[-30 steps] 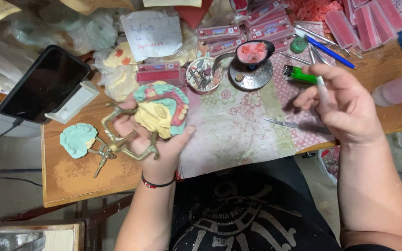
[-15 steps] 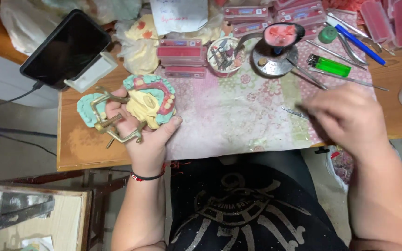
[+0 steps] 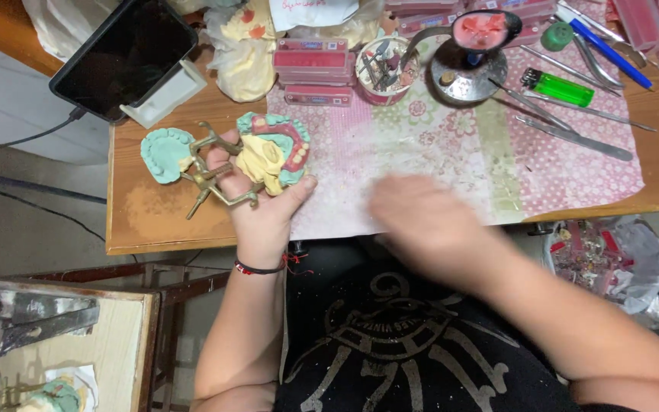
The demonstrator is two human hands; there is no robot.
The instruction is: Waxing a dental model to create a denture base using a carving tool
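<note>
My left hand (image 3: pixel 261 207) grips a dental model (image 3: pixel 272 151) over the table's left part: yellow plaster with green casts and pink wax gums carrying teeth. The model is mounted on a brass hinged frame (image 3: pixel 211 181), whose other arm carries a second green cast (image 3: pixel 163 154) lying on the wood. My right hand (image 3: pixel 425 221) is a blur above the near edge of the patterned cloth (image 3: pixel 451 145), a hand's width right of the model. Whether it holds anything is hidden by the blur.
A dark tablet (image 3: pixel 123 53) leans at the back left of the wooden table (image 3: pixel 146 225). At the back stand pink boxes (image 3: pixel 310 62), a tool cup (image 3: pixel 383 70), a metal bowl of pink wax (image 3: pixel 482 30), a green lighter (image 3: pixel 562 88) and metal instruments (image 3: pixel 573 134). A scrap bag (image 3: pixel 612 259) hangs at right.
My right hand has swept left from the right side of the cloth toward its near middle. The left hand has kept hold of the model, which has barely shifted.
</note>
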